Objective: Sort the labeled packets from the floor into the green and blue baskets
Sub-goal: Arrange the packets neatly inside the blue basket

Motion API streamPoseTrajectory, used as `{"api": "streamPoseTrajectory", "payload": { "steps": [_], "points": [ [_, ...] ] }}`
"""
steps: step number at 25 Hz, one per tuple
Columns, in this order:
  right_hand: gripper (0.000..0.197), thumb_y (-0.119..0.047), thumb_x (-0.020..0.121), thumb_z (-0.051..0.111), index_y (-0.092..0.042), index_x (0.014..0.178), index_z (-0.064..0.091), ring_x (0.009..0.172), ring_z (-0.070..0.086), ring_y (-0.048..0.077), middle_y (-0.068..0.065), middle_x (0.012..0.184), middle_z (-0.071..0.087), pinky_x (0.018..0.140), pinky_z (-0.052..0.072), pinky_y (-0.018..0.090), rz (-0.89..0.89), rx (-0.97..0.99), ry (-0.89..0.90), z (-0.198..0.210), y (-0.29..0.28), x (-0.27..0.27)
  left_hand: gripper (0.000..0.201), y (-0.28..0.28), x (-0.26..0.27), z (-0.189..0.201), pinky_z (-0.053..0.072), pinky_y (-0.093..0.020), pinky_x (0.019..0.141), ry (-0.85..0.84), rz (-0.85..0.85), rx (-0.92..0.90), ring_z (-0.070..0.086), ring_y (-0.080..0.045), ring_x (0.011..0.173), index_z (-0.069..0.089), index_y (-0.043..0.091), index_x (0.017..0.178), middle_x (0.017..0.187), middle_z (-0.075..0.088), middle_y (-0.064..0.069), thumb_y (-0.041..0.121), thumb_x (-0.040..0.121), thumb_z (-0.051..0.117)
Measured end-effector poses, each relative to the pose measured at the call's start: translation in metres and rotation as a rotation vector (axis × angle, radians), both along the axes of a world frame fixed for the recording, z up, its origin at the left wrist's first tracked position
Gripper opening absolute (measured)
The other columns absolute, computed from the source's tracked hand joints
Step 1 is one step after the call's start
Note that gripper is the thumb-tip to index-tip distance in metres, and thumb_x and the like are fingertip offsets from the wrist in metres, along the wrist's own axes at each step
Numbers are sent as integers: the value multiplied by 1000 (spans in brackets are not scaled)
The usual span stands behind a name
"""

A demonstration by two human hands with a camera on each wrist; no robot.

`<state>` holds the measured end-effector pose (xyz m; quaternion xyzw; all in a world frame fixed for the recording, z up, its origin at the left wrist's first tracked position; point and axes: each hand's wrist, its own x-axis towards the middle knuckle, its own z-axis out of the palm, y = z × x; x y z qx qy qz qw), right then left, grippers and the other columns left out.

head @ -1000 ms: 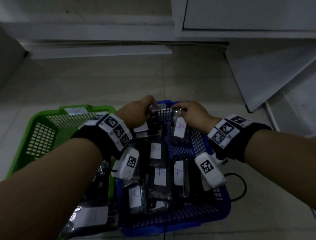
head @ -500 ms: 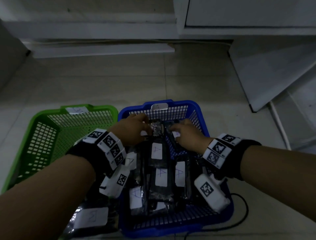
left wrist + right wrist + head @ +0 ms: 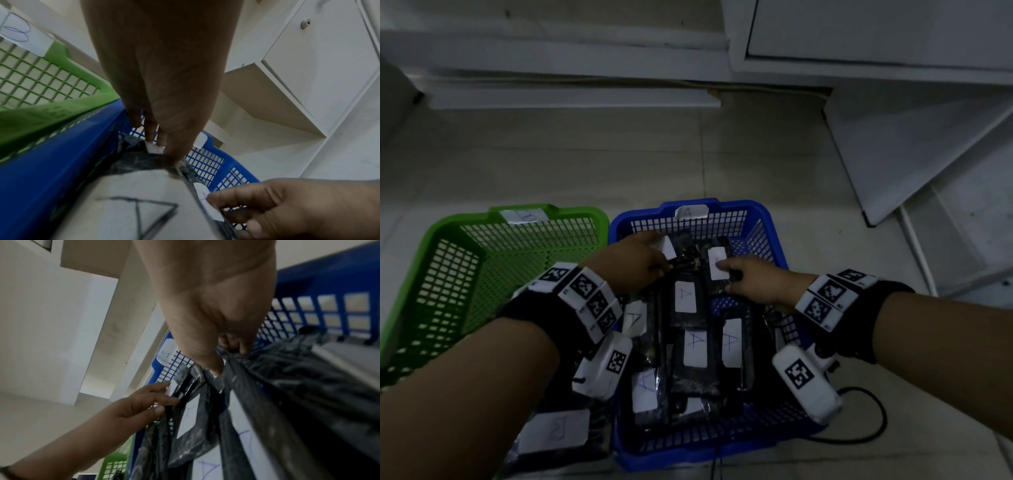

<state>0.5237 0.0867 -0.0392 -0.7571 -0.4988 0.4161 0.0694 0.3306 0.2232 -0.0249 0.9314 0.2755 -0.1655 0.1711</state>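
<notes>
Step in hand, as I judge it: seating two "A" packets at the far end of the blue basket (image 3: 770,219) — placing, not picking. No packet shows on the open floor in the head view, so the sort looks close to done.

Left hand (image 3: 635,262) — at about 11 o'clock inside the blue basket, fingers curled down onto the left packet (image 3: 681,257). In the left wrist view the fingertips (image 3: 151,134) bear on the white label at the packet's top edge, thumb on the near side; it reads as a pinch of that edge.

Right hand (image 3: 753,279) — at about 1 o'clock in the basket, on the right packet (image 3: 717,265). In the right wrist view thumb and fingers close on the black plastic at its upper edge; the fingers are well curled, little gap.

Both packets lie inside the blue basket, on top of the other "A" packets (image 3: 693,346).

The green basket (image 3: 517,214) stands touching the blue one at 9 o'clock; one packet (image 3: 554,428) with a label sits at its near end, letter hard to read.

Next move calls for letting go of both edges without dragging the slick bags back out, then lifting the hands clear over the rim.
</notes>
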Motion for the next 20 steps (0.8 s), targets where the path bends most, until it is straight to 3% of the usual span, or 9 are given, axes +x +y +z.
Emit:
{"api": "streamPoseTrajectory", "payload": {
  "steps": [2,4,7,9,12,15,17,20],
  "points": [
    [62,-15,92,57,-17,147,28,137,33,25,10,151,28,109,23,20,62,-64,-8,5,-1,1,33,-1,2,1,25,-31,114,41,5,-1,25,-21,142,59,27,126,158,12,-5,32,97,45],
    [62,-19,92,58,-19,147,29,137,31,26,10,152,25,112,25,25,111,-83,-76,6,-2,2,34,-1,3,3,26,-31,114,52,11,1,27,-22,141,60,26,127,158,13,-7,31,97,44],
    [49,-24,88,62,-20,135,48,123,47,25,12,138,41,94,32,17,66,30,-169,9,-4,-1,33,1,1,2,29,-30,113,33,21,-7,32,-21,138,63,24,123,156,17,-6,32,96,46],
    [48,-25,87,64,-19,132,50,118,53,22,9,135,49,84,33,13,28,48,-147,9,-4,-4,33,1,1,1,32,-29,111,20,24,-9,38,-19,133,65,23,121,154,19,-3,33,95,47],
    [60,-21,87,65,-17,141,40,125,49,20,4,143,46,90,34,13,-48,-2,-15,5,-3,-8,32,-2,4,4,25,-32,113,65,5,41,29,-24,138,63,28,122,154,21,-7,35,96,46],
    [50,-9,82,69,-13,130,54,120,53,20,6,135,54,92,41,16,-240,119,98,0,4,-9,29,-2,4,5,27,-34,109,15,12,112,35,-31,130,66,29,118,147,32,-9,31,93,50],
    [34,-5,81,68,-16,113,62,107,60,25,10,124,59,75,50,19,-290,227,75,-2,7,-9,27,1,2,4,37,-28,99,-117,67,73,48,-28,118,69,24,113,138,37,-6,18,91,53],
    [22,-10,82,61,-20,98,51,73,62,32,10,103,54,38,52,29,-465,422,74,4,6,-9,28,6,-4,7,35,-19,84,-309,163,-1,55,-22,104,71,15,102,122,47,-5,1,87,51]
  ]
}}
